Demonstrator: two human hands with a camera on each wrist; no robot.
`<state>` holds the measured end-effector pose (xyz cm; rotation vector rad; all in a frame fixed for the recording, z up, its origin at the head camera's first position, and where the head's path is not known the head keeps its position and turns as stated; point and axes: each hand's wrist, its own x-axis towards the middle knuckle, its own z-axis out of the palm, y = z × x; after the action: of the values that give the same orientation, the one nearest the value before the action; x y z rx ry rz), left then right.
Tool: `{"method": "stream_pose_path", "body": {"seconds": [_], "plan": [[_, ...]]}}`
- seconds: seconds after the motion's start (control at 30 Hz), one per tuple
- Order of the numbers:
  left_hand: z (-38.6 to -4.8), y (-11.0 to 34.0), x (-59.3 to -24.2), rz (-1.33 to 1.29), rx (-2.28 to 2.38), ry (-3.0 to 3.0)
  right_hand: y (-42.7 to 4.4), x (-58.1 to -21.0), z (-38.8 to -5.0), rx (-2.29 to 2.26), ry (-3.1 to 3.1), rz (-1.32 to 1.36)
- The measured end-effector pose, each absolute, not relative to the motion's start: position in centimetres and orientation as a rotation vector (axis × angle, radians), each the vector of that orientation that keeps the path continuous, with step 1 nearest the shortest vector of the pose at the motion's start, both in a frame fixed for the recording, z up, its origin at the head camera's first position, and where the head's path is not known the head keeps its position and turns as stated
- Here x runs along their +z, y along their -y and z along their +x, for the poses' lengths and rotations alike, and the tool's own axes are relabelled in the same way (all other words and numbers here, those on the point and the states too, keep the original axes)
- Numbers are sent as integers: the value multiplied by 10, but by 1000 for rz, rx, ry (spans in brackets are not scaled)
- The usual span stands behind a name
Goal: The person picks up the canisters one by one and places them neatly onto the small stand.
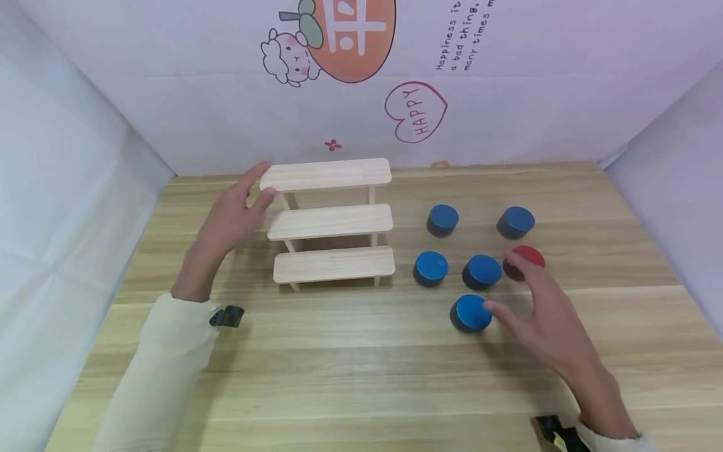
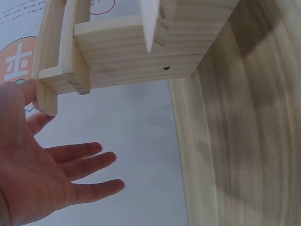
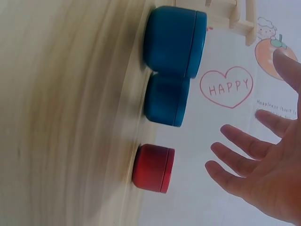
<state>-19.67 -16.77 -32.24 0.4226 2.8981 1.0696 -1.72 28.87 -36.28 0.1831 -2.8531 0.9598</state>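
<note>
A three-tier wooden shelf (image 1: 333, 223) stands left of centre. My left hand (image 1: 228, 216) is at the left end of its top board, thumb and index finger at the board's end, the other fingers spread in the left wrist view (image 2: 61, 169). My right hand (image 1: 556, 320) hovers over the right group of round containers with fingers apart, holding nothing. Its thumb tip is beside the nearest blue container (image 1: 473, 312), and the index finger overlaps the red container (image 1: 531, 256) in the head view. The right wrist view shows the hand (image 3: 263, 165) apart from the red container (image 3: 153, 168).
More blue containers stand right of the shelf: two at the back (image 1: 443, 220) (image 1: 516, 222) and two in the middle (image 1: 431, 268) (image 1: 482, 271). A printed white cloth (image 1: 226, 119) hangs behind the wooden table (image 1: 339, 364), with white cloth at both sides.
</note>
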Motion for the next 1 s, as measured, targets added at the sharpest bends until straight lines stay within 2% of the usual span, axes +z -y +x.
{"method": "stream_pose_path", "body": {"seconds": [1.0], "plan": [[-194,167,-309,400,962,-2859,-340,-377,-31,1014,2802,79]]}}
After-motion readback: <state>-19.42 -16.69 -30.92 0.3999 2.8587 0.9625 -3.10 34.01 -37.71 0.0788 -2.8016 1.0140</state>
